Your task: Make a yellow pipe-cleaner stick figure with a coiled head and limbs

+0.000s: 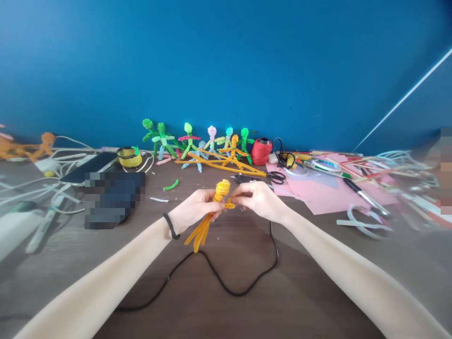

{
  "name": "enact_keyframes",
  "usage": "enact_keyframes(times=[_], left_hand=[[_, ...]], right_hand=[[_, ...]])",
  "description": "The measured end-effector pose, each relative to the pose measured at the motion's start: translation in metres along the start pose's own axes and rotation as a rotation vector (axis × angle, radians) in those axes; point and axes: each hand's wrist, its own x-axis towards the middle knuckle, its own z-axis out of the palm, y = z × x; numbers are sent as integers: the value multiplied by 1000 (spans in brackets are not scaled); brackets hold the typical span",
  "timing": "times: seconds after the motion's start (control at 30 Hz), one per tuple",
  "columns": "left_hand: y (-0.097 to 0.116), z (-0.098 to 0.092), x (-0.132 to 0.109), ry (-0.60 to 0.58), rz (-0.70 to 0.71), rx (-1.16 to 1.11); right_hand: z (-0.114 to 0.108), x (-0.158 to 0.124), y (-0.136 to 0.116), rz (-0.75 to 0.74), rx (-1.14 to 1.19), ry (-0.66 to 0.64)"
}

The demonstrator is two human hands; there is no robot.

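Over the middle of the dark brown wooden bench (226, 301) the person holds a half-made orange pipe-cleaner figure with a coiled round head (221, 191) up off the surface. The left hand (195, 207) is closed about the figure's body just under the coil, and the loose straight stems hang out of it toward seven o'clock. The right hand (257, 197) sits at three o'clock of the figure, its fingertips pinched narrow on a short orange stub that sticks out sideways from the body. The two hands nearly touch. Below them a thin black cable (219, 278) loops across the bench; otherwise that near stretch, from five to seven o'clock, lies bare. At twelve o'clock, against the blue wall (226, 66), stands a row of finished pipe-cleaner figures in green, pink, lilac and orange (197, 141), with black-handled scissors (275, 177) and a red spool of cord (261, 151) just beside them. Sheets of pink paper (318, 193) crowd the two o'clock side, and white cables (42, 183) clutter ten o'clock.
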Motion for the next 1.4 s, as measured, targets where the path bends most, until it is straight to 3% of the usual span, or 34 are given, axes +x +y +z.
enact_keyframes(times=[0.2,0.33,0.67,0.83,1.1,1.4], left_hand=[[-2,5,1,63,-47,56],[-3,7,0,119,-60,43],[-4,10,0,340,15,75],[-4,7,1,385,28,22],[-1,5,0,310,53,3],[3,-2,0,112,49,30]], right_hand=[[2,-3,-9,-227,-271,102],[6,-5,-15,-295,-349,136],[25,-11,-14,-278,-295,247],[31,-12,-10,-204,-200,201],[28,-8,-7,53,151,44],[15,1,6,139,166,-65]])
